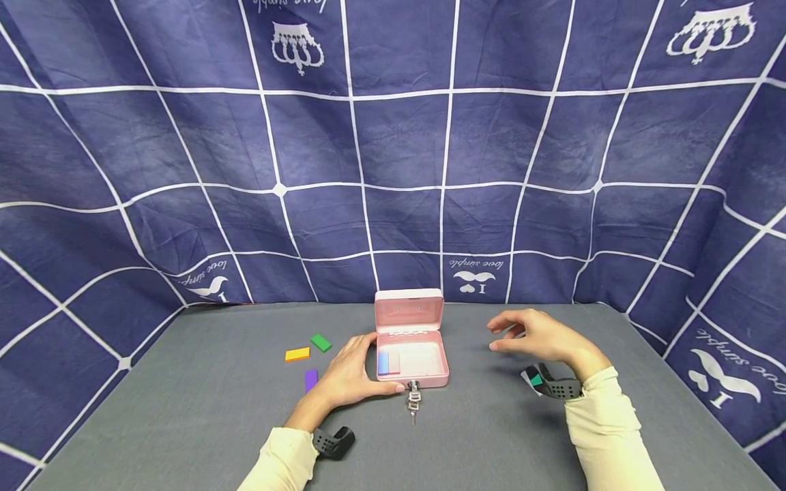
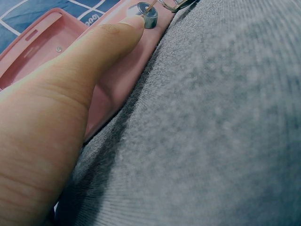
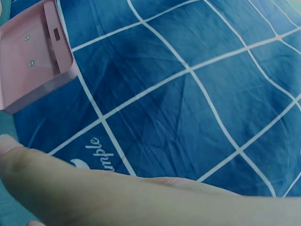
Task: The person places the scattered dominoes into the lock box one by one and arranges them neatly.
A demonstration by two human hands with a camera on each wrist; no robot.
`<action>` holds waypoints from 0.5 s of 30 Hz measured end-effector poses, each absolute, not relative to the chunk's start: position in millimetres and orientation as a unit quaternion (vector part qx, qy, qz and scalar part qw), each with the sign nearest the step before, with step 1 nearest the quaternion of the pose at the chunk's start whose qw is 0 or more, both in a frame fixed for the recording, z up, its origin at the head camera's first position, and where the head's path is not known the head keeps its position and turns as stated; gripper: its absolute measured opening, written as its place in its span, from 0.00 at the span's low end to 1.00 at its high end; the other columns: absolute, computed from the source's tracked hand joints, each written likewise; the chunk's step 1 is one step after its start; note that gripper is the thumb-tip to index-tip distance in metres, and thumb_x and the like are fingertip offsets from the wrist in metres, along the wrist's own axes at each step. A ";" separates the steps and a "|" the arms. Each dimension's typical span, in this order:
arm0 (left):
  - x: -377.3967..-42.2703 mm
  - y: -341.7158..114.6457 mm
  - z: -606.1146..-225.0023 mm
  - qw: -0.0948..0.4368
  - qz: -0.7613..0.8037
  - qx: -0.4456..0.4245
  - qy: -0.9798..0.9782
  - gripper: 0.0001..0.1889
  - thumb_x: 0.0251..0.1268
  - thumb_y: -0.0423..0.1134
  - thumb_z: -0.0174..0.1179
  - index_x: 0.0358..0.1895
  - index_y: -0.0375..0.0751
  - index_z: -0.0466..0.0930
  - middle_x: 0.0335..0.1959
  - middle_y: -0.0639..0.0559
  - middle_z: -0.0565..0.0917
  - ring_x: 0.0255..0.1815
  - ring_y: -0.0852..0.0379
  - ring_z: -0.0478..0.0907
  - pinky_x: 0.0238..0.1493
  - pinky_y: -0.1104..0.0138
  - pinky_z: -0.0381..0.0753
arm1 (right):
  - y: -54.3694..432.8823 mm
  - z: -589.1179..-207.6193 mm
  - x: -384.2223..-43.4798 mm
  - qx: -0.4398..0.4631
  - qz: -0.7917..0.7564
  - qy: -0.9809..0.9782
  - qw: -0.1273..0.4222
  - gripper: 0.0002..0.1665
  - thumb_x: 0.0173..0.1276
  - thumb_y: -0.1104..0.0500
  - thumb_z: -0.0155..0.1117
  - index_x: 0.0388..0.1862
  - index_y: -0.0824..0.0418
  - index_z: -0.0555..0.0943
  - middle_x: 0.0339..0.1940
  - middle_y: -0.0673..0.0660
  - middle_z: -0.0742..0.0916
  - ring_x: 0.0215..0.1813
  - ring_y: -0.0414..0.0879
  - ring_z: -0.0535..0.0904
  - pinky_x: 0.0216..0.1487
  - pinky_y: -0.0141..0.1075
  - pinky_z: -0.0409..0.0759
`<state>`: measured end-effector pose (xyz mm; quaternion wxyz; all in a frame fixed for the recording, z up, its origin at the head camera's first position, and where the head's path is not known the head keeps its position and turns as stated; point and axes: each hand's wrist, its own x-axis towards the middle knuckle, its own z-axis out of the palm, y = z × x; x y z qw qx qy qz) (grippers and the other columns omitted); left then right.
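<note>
The pink cash box (image 1: 425, 354), pale inside, sits on the gray cloth (image 1: 491, 436), lid (image 1: 409, 314) up — a blue block (image 1: 383, 364) lies inside, and keys (image 1: 413, 404) are at its front lock (image 2: 150, 17). The left hand (image 1: 350, 376) grips its left side. The right hand (image 1: 535, 334) — fingers loosely bent — holds nothing.

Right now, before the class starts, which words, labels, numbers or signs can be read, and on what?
"love simple": blue cloth, upside down, repeated, some cut off.
"I": blue cloth, with a heart and moustache.
"mple": blue cloth, right wrist view, partly hidden.
Left wrist view: cloth lettering too partial to read.
Pink box: no readable text.
</note>
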<state>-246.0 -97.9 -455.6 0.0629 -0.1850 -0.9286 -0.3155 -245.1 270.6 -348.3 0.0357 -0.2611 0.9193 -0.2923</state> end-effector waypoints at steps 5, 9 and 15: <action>-247.5 -97.9 -456.6 0.066 -0.315 -0.186 -0.928 0.59 0.33 0.74 0.73 0.71 0.45 0.67 0.62 0.50 0.77 0.65 0.52 0.72 0.63 0.50 0.74 | 278.3 -353.5 -248.4 -0.257 -0.318 0.909 0.076 0.25 0.65 0.51 0.71 0.54 0.65 0.82 0.51 0.63 0.88 0.45 0.43 0.85 0.46 0.31 0.81; -248.3 -97.9 -457.5 0.065 -0.314 -0.185 -0.929 0.59 0.32 0.74 0.73 0.71 0.45 0.67 0.62 0.50 0.77 0.65 0.52 0.72 0.63 0.50 0.74 | 284.0 -357.4 -249.5 -0.243 -0.339 0.904 0.101 0.26 0.64 0.53 0.71 0.55 0.68 0.80 0.51 0.67 0.87 0.47 0.47 0.86 0.46 0.29 0.81; -248.4 -97.6 -458.2 0.063 -0.312 -0.185 -0.930 0.59 0.32 0.74 0.74 0.71 0.46 0.67 0.62 0.50 0.77 0.65 0.52 0.72 0.64 0.50 0.74 | 291.3 -361.8 -248.6 -0.217 -0.340 0.907 0.122 0.26 0.63 0.54 0.72 0.52 0.71 0.80 0.47 0.63 0.88 0.48 0.46 0.84 0.45 0.28 0.80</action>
